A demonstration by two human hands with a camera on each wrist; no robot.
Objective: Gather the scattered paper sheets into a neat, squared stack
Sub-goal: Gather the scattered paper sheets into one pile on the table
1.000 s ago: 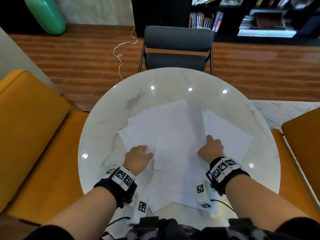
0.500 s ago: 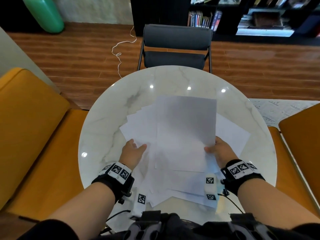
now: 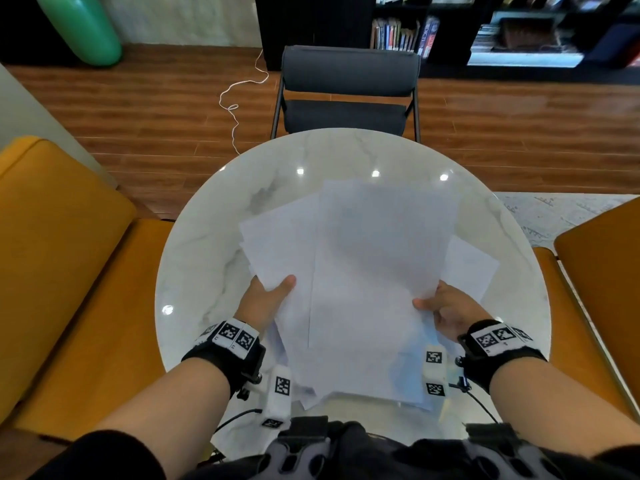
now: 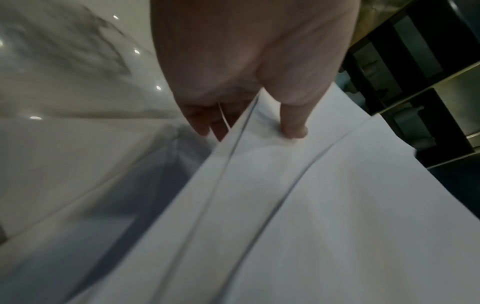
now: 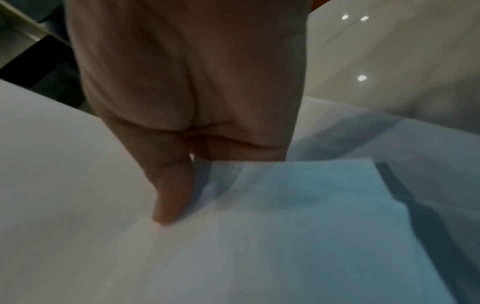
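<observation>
Head view: blank paper sheets (image 3: 377, 271), no legible writing anywhere.

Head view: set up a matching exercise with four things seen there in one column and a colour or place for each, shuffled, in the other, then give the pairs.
Things:
1. paper sheets
2. chair
3. vase
4. cord

Descriptions:
A. green, standing at the far left on the floor
B. white, trailing across the wooden floor
C. dark grey, beyond the far edge of the table
D. white, pinched between the left hand and the right hand

Pairs: 1-D, 2-C, 3-A, 4-B
</observation>
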